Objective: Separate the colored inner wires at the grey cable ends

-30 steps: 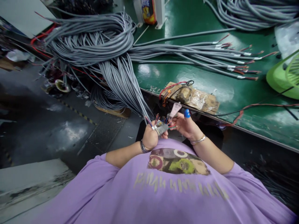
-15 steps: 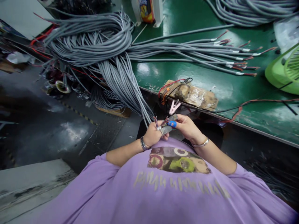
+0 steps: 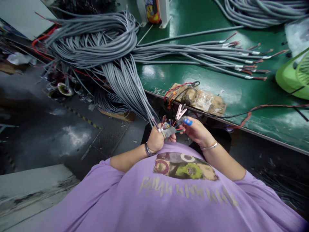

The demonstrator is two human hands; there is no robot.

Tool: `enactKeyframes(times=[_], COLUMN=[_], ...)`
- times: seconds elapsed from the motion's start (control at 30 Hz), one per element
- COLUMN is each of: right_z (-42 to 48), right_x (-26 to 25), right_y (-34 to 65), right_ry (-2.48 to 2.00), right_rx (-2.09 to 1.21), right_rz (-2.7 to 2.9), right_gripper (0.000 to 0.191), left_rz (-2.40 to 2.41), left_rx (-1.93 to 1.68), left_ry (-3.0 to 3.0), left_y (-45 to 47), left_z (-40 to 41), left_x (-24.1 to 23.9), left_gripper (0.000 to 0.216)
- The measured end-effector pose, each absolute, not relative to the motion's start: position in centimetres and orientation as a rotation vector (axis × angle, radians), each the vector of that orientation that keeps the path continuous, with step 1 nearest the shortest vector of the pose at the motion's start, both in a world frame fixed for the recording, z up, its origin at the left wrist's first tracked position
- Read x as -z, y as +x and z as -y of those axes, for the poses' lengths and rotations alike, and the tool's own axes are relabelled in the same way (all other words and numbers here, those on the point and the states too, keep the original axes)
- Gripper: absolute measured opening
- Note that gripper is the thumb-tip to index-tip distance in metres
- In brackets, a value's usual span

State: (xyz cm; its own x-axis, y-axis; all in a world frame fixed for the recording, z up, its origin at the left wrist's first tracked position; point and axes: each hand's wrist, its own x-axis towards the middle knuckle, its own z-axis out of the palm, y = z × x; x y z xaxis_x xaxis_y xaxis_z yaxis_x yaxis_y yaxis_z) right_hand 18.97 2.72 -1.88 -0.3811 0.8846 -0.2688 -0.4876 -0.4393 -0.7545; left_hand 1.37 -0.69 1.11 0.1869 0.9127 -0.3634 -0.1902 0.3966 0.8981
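Observation:
My left hand (image 3: 156,140) is closed around the end of a grey cable (image 3: 135,96) that runs down off the green bench. Its thumb is wrapped in grey tape. Thin coloured wires (image 3: 169,124) fan out of the cable end above my fist. My right hand (image 3: 196,132), with a blue cap on one finger, pinches those coloured wires from the right. A pink clip (image 3: 180,112) sticks up just behind my fingers. Both hands sit close together in front of my purple shirt.
A big bundle of grey cables (image 3: 96,45) lies over the left end of the green bench (image 3: 217,87). Several stripped cable ends (image 3: 241,59) spread right. A taped brown block (image 3: 200,100) with red and black leads sits at the bench edge. A green fan (image 3: 294,75) stands at right.
My right hand dropped from the raised position, closed in on the wires, then moved slightly right again. The coloured wires are spread out once more. My left hand barely moved.

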Motion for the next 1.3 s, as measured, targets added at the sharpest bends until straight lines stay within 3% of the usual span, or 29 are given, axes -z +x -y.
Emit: enactKeyframes(times=[0.2,0.37,0.6,0.93,1.3], right_z=[-4.4,-4.4,-5.2,-5.3,-4.8], right_x=[1.9,1.7,1.5,1.1,0.9], right_y=[17.8,16.3,15.6,15.3,16.1], right_ry=[-0.841,-0.976,-0.767,-0.801,-0.775], right_rx=[-1.797,-1.388,-1.788,-1.783,-1.896], right_rz=[0.702,0.877,0.552,0.381,0.441], right_gripper=[0.051,0.054,0.056,0.045,0.061], left_rz=[-1.108,-1.124,-1.135,-1.146,-1.155], left_rx=[-0.964,-0.988,-1.004,-1.008,-0.998], left_ry=[0.804,0.803,0.813,0.802,0.761], left_y=[2.3,3.1,3.2,3.0,2.4], left_z=[0.5,0.1,0.0,0.1,0.7], left_x=[-1.9,-1.9,-1.0,-0.7,-1.2], left_gripper=[0.044,0.045,0.044,0.042,0.046])
